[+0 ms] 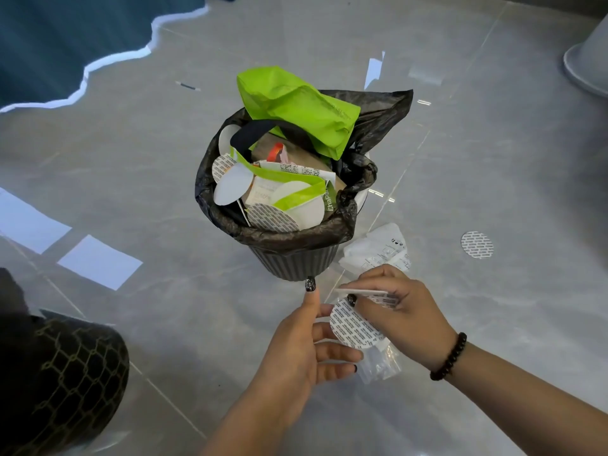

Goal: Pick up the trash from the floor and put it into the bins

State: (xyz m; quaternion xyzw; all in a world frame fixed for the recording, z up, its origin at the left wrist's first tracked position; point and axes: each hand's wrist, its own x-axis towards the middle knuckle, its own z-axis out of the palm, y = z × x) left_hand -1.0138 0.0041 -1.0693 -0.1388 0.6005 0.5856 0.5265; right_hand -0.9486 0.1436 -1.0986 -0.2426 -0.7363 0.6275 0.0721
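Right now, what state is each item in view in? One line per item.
Bin: upright, heaped full.
Green bag: sticking out above the bin's rim.
Printed disc: held between both hands.
Left hand: fingers spread, touching the disc.
Right hand: gripping the disc.
Second disc: flat on floor.

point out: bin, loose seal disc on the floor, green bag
bin (pixel 292 263): head view, on its ribbed dark outer wall.
loose seal disc (pixel 477 244): head view, centre of its printed face.
green bag (pixel 296 108): head view, on its crumpled upper panel.

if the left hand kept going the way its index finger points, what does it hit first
Probably the bin's ribbed lower wall: the left hand's index finger points at its base, almost touching. Depth is unclear.
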